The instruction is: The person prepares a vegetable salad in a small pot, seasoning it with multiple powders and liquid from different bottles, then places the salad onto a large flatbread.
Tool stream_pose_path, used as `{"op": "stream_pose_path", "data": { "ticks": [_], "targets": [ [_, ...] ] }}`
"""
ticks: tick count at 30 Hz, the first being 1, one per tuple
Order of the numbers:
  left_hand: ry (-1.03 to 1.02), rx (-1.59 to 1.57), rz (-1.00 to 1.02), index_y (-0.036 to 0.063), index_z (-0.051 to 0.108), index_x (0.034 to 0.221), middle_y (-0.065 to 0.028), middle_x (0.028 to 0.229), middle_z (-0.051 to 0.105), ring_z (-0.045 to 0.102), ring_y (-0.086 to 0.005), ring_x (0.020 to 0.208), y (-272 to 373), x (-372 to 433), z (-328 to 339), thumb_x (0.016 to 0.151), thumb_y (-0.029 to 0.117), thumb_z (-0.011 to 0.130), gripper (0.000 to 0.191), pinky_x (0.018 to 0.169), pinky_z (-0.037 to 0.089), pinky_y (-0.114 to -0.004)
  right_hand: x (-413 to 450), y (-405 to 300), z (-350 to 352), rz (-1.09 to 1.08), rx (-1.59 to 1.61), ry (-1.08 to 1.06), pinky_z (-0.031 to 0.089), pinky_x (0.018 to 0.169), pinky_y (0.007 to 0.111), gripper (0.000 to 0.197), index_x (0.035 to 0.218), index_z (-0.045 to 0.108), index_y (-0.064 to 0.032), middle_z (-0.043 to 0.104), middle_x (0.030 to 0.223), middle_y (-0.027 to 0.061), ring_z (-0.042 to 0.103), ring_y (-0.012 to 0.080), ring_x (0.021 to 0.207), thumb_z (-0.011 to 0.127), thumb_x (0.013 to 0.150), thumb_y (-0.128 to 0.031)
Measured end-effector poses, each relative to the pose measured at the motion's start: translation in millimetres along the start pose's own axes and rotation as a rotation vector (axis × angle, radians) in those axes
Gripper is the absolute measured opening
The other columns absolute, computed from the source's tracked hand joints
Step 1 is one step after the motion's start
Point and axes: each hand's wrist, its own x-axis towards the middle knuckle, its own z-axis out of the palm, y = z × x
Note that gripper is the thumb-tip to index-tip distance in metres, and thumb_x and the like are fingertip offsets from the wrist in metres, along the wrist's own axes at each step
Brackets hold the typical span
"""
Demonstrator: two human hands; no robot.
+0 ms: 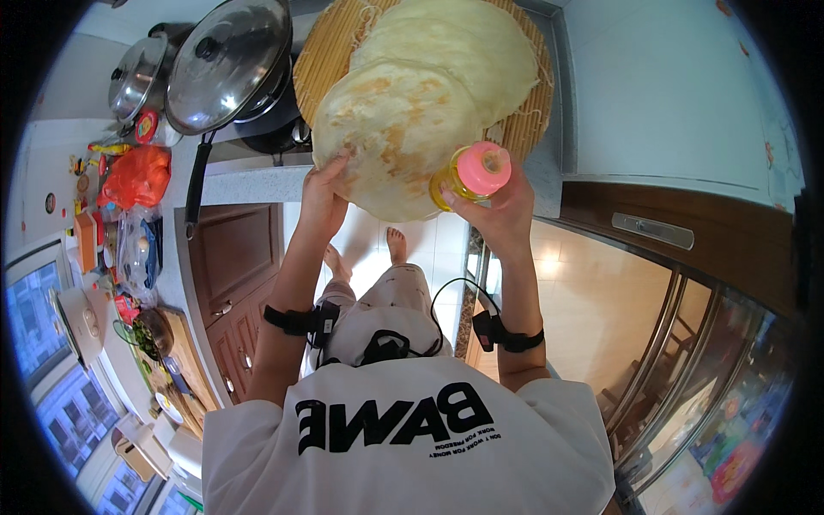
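My left hand (326, 196) grips the near left edge of a flatbread (393, 141), thumb on top. The round bread is pale with browned patches, and its near part hangs past the counter edge. My right hand (505, 215) is closed around a small oil bottle (473, 172) with a pink cap and yellow liquid inside. The bottle is tilted over the bread's right edge; whether it touches the bread I cannot tell. Behind it, paler sheets of flat dough or bread (444, 45) lie overlapped on a round woven straw mat (325, 51).
To the left, a lidded wok (228, 64) sits on the stove, its black handle (198, 183) jutting over the counter edge. A lidded pot (138, 77) stands beyond. A red plastic bag (136, 177) and a cutting board (183, 347) occupy the left counter. A sliding door (682, 309) is at right.
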Motion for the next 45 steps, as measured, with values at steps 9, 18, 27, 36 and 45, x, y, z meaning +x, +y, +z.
{"op": "stream_pose_path", "data": {
  "ticks": [9,18,27,36,45],
  "targets": [
    [-0.209,-0.13,-0.042,0.0049,0.041,0.144,-0.0078,0.142,0.052,0.048,-0.0227,0.131,33,-34,9,0.105,0.031,0.041,0.047,0.111,0.035,-0.043,6,6,15,0.032,0.006,-0.082,0.053,0.091,0.031,0.064,0.125,0.052,0.0003,0.062,0.115,0.0072,0.063,0.0145,0.104,0.086,0.07,-0.004],
    [-0.429,-0.097,0.115,0.0034,0.034,0.148,-0.0108,0.145,0.048,0.045,-0.0248,0.135,65,-116,14,0.104,0.033,0.045,0.055,0.112,0.035,-0.043,-16,-22,49,-0.042,-0.081,-0.203,0.052,0.091,0.03,0.062,0.124,0.058,0.0005,0.068,0.111,0.0081,0.065,0.0131,0.1,0.086,0.07,-0.009],
    [-0.289,0.538,0.683,-0.0015,0.048,0.136,-0.0119,0.131,0.053,0.052,-0.0202,0.118,71,-204,-34,0.097,0.027,0.063,0.051,0.102,0.039,-0.033,-74,-79,150,-0.189,-0.209,-0.306,0.053,0.087,0.031,0.063,0.12,0.062,-0.0011,0.072,0.104,0.013,0.07,0.0185,0.096,0.087,0.066,-0.018],
    [0.378,0.533,1.017,-0.0014,0.068,0.108,-0.0082,0.105,0.068,0.064,-0.0174,0.096,55,-329,-166,0.084,0.005,0.075,0.025,0.086,0.049,-0.029,-181,-110,284,-0.377,-0.223,-0.64,0.056,0.081,0.036,0.064,0.119,0.063,-0.0003,0.073,0.1,0.0167,0.073,0.0268,0.091,0.085,0.062,-0.02],
    [1.045,0.464,1.214,0.0037,0.055,0.129,-0.0121,0.127,0.06,0.059,-0.0233,0.117,20,-452,-253,0.073,0.015,0.084,0.065,0.102,0.044,-0.038,-307,-115,381,-0.521,-0.287,-0.854,0.056,0.078,0.036,0.061,0.118,0.065,-0.0048,0.073,0.097,0.0163,0.073,0.028,0.088,0.089,0.064,-0.021]
  ]
}}
